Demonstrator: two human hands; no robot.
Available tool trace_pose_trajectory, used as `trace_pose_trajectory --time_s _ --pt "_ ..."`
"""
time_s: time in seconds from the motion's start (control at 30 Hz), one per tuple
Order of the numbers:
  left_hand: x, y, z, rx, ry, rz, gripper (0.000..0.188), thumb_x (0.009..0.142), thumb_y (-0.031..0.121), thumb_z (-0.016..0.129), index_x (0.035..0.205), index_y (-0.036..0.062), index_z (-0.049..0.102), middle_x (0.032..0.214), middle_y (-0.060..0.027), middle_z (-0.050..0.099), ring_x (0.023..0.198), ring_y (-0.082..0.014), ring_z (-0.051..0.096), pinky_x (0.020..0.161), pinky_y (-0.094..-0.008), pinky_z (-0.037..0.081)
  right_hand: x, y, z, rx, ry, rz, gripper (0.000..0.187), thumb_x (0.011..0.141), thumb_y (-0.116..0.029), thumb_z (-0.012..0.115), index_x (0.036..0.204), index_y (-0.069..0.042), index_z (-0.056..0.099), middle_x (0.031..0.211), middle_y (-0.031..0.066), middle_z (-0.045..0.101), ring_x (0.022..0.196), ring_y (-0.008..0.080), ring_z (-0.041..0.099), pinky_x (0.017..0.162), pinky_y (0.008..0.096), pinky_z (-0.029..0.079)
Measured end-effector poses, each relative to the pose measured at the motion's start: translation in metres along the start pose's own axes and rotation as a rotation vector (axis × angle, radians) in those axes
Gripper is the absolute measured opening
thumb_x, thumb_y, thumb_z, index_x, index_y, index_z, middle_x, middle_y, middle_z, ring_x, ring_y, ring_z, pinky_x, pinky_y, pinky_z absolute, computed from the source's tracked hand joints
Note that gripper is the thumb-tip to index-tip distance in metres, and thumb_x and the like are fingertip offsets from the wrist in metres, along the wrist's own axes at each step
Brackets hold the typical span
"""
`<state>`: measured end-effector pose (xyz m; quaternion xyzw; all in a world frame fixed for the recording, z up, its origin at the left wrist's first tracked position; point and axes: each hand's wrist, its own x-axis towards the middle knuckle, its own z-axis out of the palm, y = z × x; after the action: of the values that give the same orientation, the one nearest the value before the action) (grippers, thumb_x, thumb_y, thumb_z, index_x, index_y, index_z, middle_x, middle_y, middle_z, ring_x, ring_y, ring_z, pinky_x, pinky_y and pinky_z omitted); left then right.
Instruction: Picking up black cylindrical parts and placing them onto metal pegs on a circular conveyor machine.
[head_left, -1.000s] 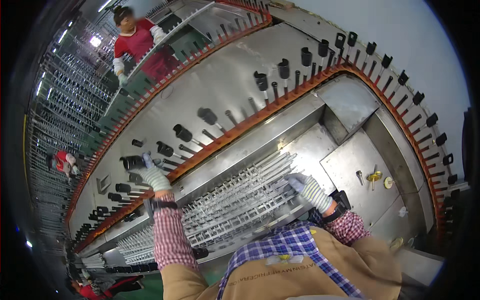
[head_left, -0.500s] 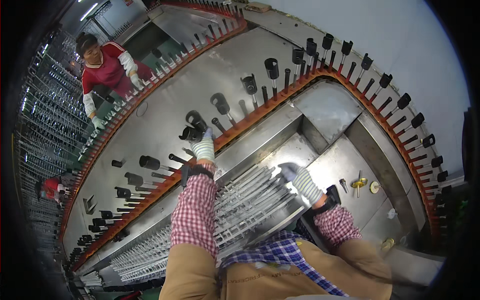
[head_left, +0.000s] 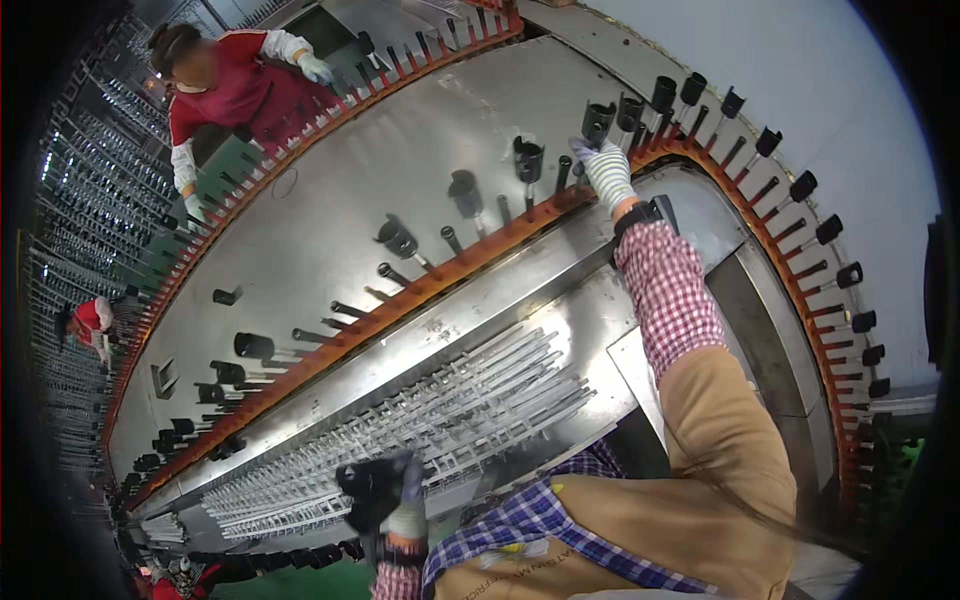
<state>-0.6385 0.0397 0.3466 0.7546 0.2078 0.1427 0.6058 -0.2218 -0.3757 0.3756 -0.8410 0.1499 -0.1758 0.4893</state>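
Left hand (head_left: 407,497), its grip pinching blurred dark cups (head_left: 368,488) beside metal rods (head_left: 410,420); right hand (head_left: 607,172) meets an upright holder (head_left: 598,124) on the orange rail (head_left: 430,286), closure impossible to tell; probably light and rigid, both suit an outer-wall hold.

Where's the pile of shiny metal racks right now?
In the head view, the metal racks lie low and left of centre, below the orange rail, with the left hand near their lower edge.
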Motion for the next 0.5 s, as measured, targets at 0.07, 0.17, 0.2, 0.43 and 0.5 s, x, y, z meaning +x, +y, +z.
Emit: trace_pose_trajectory --time_s 0.07,0.17,0.2,0.43,0.5 --pt "-0.029 0.008 -0.021 0.005 0.051 -0.089 0.012 0.080 0.011 0.058 0.090 0.0075 0.057 0.078 -0.0017 0.056 0.058 -0.0094 0.052 0.047 -0.0200 0.040 -0.033 -0.028 -0.010 0.305 0.162 -0.125 0.041 0.072 -0.041 0.062 0.080 -0.001 0.058 0.067 0.0117 0.061 0.060 0.0246 0.058 0.058 0.0332 0.045" --pt "-0.053 0.012 -0.034 0.047 0.080 -0.107 0.013 0.081 0.014 0.056 0.091 0.0071 0.056 0.080 -0.0037 0.057 0.062 -0.0116 0.055 0.053 -0.0222 0.043 -0.057 -0.048 -0.042 0.524 0.159 0.075 0.037 0.077 -0.038 0.058 0.076 -0.001 0.057 0.064 0.0058 0.059 0.054 0.0190 0.054 0.054 0.0318 0.043" --pt "-0.059 0.012 -0.036 0.071 0.087 -0.136 0.013 0.081 0.014 0.056 0.092 0.0070 0.056 0.080 -0.0038 0.057 0.062 -0.0117 0.055 0.053 -0.0223 0.043 -0.031 0.006 -0.037 0.455 0.271 -0.062 0.038 0.079 -0.040 0.055 0.081 -0.001 0.056 0.067 0.0046 0.058 0.056 0.0166 0.054 0.055 0.0301 0.043" --pt "-0.060 0.012 -0.029 0.193 0.062 -0.237 0.015 0.081 0.015 0.055 0.093 0.0064 0.055 0.081 -0.0049 0.058 0.065 -0.0125 0.055 0.056 -0.0236 0.044 0.085 0.148 -0.077 0.440 0.459 0.202 0.034 0.082 -0.026 0.054 0.105 -0.001 0.052 0.101 0.0057 0.059 0.096 0.0164 0.053 0.085 0.0286 0.038" --pt "-0.057 0.011 -0.030 0.194 0.029 -0.239 0.015 0.082 0.016 0.055 0.093 0.0062 0.055 0.081 -0.0052 0.058 0.066 -0.0127 0.055 0.057 -0.0240 0.044 0.125 0.181 -0.105 0.427 0.558 0.047 0.027 0.083 -0.032 0.054 0.102 -0.013 0.055 0.064 0.0024 0.058 0.047 0.0099 0.052 0.041 0.0225 0.042"
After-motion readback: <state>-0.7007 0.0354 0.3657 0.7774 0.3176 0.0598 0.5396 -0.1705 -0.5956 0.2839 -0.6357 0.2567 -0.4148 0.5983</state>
